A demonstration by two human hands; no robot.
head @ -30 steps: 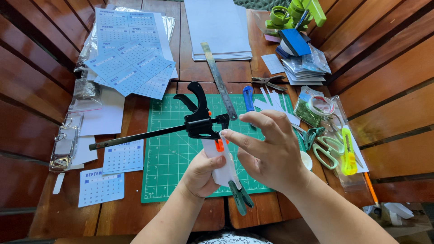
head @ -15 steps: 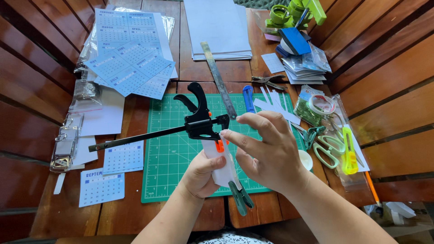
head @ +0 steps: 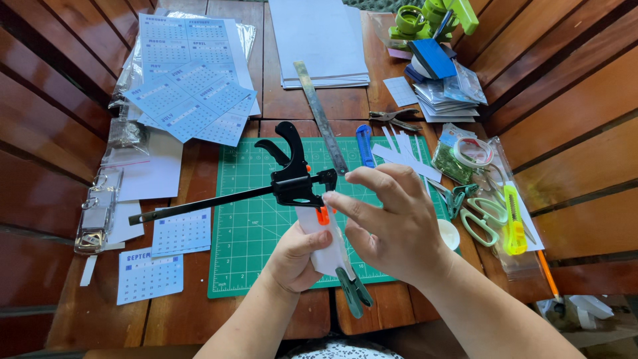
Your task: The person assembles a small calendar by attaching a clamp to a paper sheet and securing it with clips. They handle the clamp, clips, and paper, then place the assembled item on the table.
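Observation:
My left hand [head: 297,256] grips a stack of white cards [head: 319,234] held over the green cutting mat [head: 249,229]. A black bar clamp [head: 279,183] with an orange trigger is squeezed onto the top of the stack, its long bar pointing left. A dark green binder clip [head: 354,292] hangs on the stack's lower end. My right hand [head: 392,223] hovers at the clamp's right side, fingers spread, fingertips touching the stack's edge near the orange trigger.
A steel ruler [head: 322,116], blue cutter [head: 365,145] and paper strips lie by the mat's top edge. Calendar sheets [head: 189,100] lie at left, ring binders [head: 96,216] far left. Pale green scissors [head: 484,216], yellow cutter [head: 513,219], pliers [head: 395,117] and packets sit at right.
The right hand's fingers have shifted slightly near the clamp. The clamp and card stack stay in about the same place.

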